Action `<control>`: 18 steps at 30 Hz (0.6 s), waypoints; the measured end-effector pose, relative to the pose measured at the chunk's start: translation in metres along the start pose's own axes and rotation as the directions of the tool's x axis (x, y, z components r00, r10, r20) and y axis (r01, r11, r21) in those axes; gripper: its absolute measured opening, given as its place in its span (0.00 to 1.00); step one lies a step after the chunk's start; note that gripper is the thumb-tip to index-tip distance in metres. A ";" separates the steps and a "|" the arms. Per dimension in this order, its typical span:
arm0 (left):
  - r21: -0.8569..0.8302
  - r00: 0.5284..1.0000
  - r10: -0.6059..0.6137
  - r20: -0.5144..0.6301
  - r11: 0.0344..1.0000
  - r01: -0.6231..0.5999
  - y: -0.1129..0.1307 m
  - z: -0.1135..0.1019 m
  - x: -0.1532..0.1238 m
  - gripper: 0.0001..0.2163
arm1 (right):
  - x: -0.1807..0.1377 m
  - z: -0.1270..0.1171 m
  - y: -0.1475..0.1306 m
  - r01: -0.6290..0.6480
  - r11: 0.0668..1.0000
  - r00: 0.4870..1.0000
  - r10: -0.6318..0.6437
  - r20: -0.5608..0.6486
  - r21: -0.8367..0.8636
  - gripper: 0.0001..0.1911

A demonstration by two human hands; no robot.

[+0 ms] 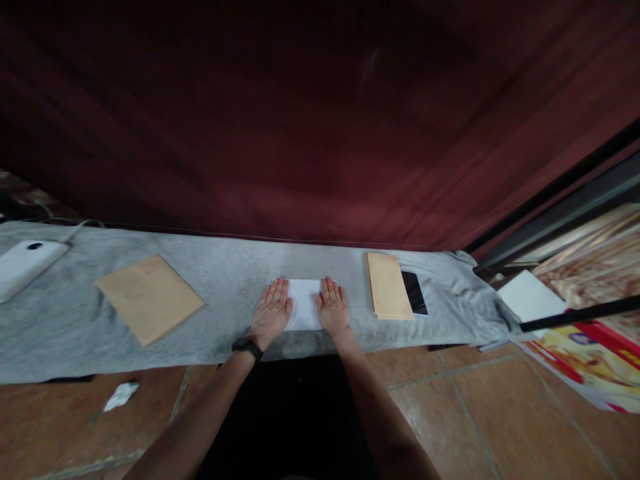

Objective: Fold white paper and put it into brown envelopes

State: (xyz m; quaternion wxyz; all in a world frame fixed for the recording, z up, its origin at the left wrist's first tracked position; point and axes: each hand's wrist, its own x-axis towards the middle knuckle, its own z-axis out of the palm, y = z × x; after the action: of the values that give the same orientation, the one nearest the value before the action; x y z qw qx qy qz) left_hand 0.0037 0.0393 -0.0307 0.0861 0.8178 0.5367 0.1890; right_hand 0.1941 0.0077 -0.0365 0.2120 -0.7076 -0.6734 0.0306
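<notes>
A white sheet of paper (304, 307) lies flat on the grey cloth (235, 267) in front of me. My left hand (273, 311) rests palm down on its left edge, fingers stretched out, with a dark watch (247, 347) on the wrist. On the paper's right edge lies my right hand (333, 307), also flat with the thumb pointing inward. Both hands press on the sheet without gripping it. To the right is a stack of brown envelopes (389, 287), partly covering a dark phone (415, 293). One more brown envelope (150, 298) lies at an angle to the left.
A white device (30, 265) with a cable sits at the far left of the cloth. Behind the surface hangs a dark red curtain (310, 133). A colourful box (590, 360) and a white panel (531, 297) stand at right. Crumpled paper (121, 396) is on the tiled floor (480, 400).
</notes>
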 end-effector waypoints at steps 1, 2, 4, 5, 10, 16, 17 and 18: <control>0.008 1.000 -0.010 -0.003 1.000 0.010 -0.002 -0.001 -0.002 0.28 | -0.002 -0.001 0.003 -0.006 1.000 1.000 0.006 -0.007 -0.006 0.29; 0.020 1.000 -0.019 -0.006 1.000 0.019 -0.005 -0.002 -0.004 0.28 | -0.003 -0.003 0.006 -0.012 1.000 1.000 0.012 -0.014 -0.012 0.30; 0.047 0.999 -0.034 -0.013 0.998 0.035 -0.009 -0.003 -0.008 0.28 | -0.006 -0.005 0.013 -0.024 0.999 0.999 0.023 -0.026 -0.025 0.30; 0.059 0.999 -0.039 -0.016 0.997 0.040 -0.011 -0.003 -0.009 0.28 | -0.008 -0.007 0.017 -0.029 0.999 0.999 0.028 -0.029 -0.035 0.30; 0.139 0.999 -0.041 -0.011 0.989 0.042 -0.015 -0.004 -0.013 0.29 | -0.014 -0.018 0.027 -0.070 0.991 0.997 0.068 -0.023 -0.117 0.29; 0.241 0.999 -0.040 0.007 0.970 0.037 -0.013 -0.003 -0.012 0.29 | -0.046 -0.022 -0.009 -0.001 0.989 0.993 -0.016 -0.116 -0.147 0.29; 0.251 0.999 -0.041 0.007 0.967 0.038 -0.012 -0.003 -0.012 0.29 | -0.055 -0.020 -0.019 0.069 0.988 0.992 -0.082 -0.096 -0.136 0.29; 0.260 0.999 -0.043 0.008 0.965 0.039 -0.011 -0.004 -0.012 0.29 | -0.063 -0.017 -0.027 0.139 0.983 0.987 -0.148 -0.068 -0.121 0.29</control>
State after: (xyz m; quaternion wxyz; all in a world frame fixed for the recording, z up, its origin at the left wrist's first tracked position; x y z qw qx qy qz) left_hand -0.0117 0.0325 -0.0339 -0.0141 0.8120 0.5731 0.1095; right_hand 0.1681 -0.0576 -0.0273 0.1979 -0.6688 -0.7148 -0.0511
